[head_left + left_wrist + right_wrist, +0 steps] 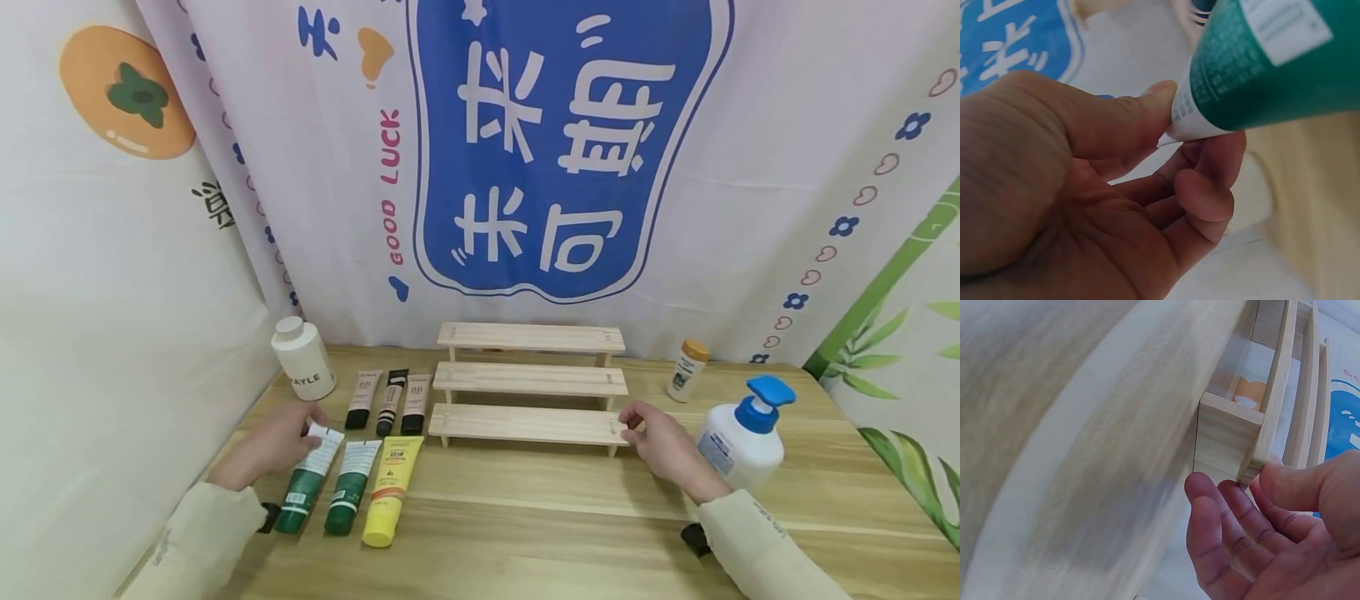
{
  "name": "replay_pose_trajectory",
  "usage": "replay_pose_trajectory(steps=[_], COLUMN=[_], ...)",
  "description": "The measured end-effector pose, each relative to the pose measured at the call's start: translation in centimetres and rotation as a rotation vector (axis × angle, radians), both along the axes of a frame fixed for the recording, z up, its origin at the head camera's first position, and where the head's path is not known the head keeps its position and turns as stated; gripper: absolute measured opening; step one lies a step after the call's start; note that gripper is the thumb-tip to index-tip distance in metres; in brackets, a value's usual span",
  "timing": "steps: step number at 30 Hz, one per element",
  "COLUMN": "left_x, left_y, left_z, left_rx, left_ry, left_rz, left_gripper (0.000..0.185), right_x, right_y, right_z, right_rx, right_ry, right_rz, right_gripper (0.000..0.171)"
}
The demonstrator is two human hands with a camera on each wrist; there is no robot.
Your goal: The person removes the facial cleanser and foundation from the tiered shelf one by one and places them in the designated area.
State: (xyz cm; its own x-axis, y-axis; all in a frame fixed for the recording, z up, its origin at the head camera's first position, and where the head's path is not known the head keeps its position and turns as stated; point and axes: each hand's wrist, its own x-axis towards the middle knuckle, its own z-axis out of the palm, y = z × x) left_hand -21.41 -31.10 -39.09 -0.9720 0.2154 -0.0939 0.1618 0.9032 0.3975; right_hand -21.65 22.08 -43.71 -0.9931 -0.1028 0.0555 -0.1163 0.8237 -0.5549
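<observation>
My left hand (273,446) pinches the flat white end of a green-and-white squeeze tube (307,479) between thumb and finger. Close up in the left wrist view, the green body of that tube (1254,75) slants away from the fingertips. A similar green-and-white tube (352,486) and a yellow tube (392,492) lie to its right. At the three-tier wooden display rack (528,423), my right hand (663,450) grips the right end of the lowest tier. The right wrist view has the thumb on that board's end (1254,467) and the fingers curled below.
Behind the green tubes lie two pale BB tubes (365,396) (415,400) and a black-and-beige tube (391,404). A white bottle (305,358) stands at the back left. On the right are a small orange-capped bottle (686,372) and a blue-topped pump bottle (738,442).
</observation>
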Motion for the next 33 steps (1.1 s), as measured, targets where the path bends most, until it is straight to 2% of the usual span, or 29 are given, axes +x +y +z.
replay_pose_trajectory(steps=[3,7,15,23,28,33], left_x=[-0.3,-0.8,-1.2,-0.8,-0.4,0.1], left_y=[-0.7,-1.3,-1.9,-1.7,-1.2,-0.7], left_z=[-1.3,-2.3,-3.5,-3.4,-3.1,-2.3], left_rx=[-0.001,-0.006,-0.008,0.016,-0.016,-0.039], left_ry=[-0.019,-0.024,-0.037,-0.038,-0.037,-0.074], left_rz=[0.010,0.022,0.029,0.053,0.070,0.128], left_gripper=[0.025,0.023,0.019,0.026,0.033,0.043], right_x=[0.0,0.0,0.1,0.2,0.2,0.2], right_y=[0.0,0.0,-0.1,0.1,0.3,0.3], right_z=[0.0,-0.1,-0.2,-0.1,-0.2,-0.3], right_rx=[-0.001,-0.003,-0.004,0.000,0.007,0.017], right_ry=[0.003,0.001,-0.007,0.014,0.014,0.018], right_rz=[0.003,0.004,0.005,0.014,0.017,0.017], right_gripper=[0.014,0.014,0.014,0.014,0.014,0.014])
